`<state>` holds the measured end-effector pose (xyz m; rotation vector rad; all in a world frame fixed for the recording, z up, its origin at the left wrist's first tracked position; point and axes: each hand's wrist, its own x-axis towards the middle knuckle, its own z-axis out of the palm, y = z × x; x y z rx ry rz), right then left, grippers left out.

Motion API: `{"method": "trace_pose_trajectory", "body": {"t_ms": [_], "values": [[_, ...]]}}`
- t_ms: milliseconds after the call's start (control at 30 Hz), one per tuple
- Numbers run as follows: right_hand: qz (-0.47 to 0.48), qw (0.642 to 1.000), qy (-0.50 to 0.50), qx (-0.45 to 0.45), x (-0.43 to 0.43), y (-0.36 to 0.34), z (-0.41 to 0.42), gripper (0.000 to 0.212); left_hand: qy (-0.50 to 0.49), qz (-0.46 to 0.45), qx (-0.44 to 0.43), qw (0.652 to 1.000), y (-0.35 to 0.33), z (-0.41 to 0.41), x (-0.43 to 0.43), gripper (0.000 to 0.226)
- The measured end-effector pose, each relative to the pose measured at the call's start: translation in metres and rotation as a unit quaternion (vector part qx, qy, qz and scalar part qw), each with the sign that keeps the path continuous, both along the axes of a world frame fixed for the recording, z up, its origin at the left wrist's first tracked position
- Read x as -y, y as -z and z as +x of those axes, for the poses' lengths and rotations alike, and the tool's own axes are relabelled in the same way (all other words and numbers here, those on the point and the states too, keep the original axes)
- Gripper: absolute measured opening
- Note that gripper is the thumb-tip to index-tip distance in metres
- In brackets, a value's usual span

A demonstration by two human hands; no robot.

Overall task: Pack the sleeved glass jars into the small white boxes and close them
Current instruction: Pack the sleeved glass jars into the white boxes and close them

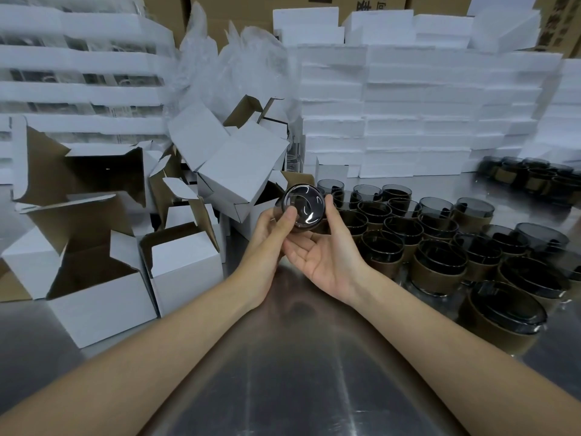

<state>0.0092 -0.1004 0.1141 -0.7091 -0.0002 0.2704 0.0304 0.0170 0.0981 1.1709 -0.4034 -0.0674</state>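
A dark glass jar [305, 206] lies on its side in mid-air above the table's middle, its round base turned toward me. My left hand [273, 234] grips it from the left, thumb pressed on the base. My right hand [327, 247] cradles it from below and the right, palm up, fingertips curled on its rim. Several sleeved glass jars [440, 262], each in a brown band, stand upright at the right. Small white boxes [185, 265] with open flaps stand at the left; the nearest one is just left of my left forearm.
A steel table [298, 372] runs under my arms. More open white boxes [239, 171] are heaped behind the hands. White foam blocks [408, 121] are stacked along the back, bubble wrap [232, 67] beside them, and another group of jars [534, 177] sits far right.
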Motion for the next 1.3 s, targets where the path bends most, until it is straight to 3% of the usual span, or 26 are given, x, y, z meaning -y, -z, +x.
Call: {"method": "trace_pose_trajectory", "body": {"t_ms": [167, 333, 433, 567, 667, 800, 1000, 1300], "values": [[0.012, 0.999, 0.034, 0.019, -0.0004, -0.0012, 0.0003, 0.074, 0.005, 0.023, 0.017, 1.0, -0.0014, 0.0008, -0.0009, 0.041], [-0.017, 0.995, 0.064, 0.076, 0.0018, -0.0018, 0.0002, 0.047, 0.002, 0.024, 0.029, 0.999, -0.0022, 0.0013, -0.0033, 0.053], [-0.038, 0.992, 0.079, 0.09, 0.0004, -0.0012, -0.0005, 0.051, -0.003, 0.041, 0.041, 0.998, -0.0038, -0.0009, -0.0031, 0.061], [-0.077, 0.984, 0.107, 0.124, -0.0016, 0.0005, -0.001, 0.046, -0.005, 0.048, 0.047, 0.998, -0.0041, -0.0028, -0.0025, 0.056], [-0.142, 0.961, 0.184, 0.151, -0.002, 0.0015, -0.0003, 0.042, -0.014, 0.058, 0.051, 0.997, -0.0031, -0.0044, -0.0016, 0.055], [-0.274, 0.904, 0.258, 0.201, -0.0002, 0.0003, -0.0005, 0.053, -0.02, 0.039, 0.039, 0.998, -0.0025, -0.0036, -0.0004, 0.058], [-0.295, 0.892, 0.257, 0.226, 0.0033, 0.0017, 0.0029, 0.048, -0.019, -0.028, -0.002, 0.999, -0.0029, 0.0008, 0.0015, 0.04], [-0.309, 0.895, 0.241, 0.212, 0.0023, 0.0042, 0.0042, 0.046, -0.008, -0.062, -0.028, 0.998, -0.0038, 0.0007, 0.0018, 0.038]]}}
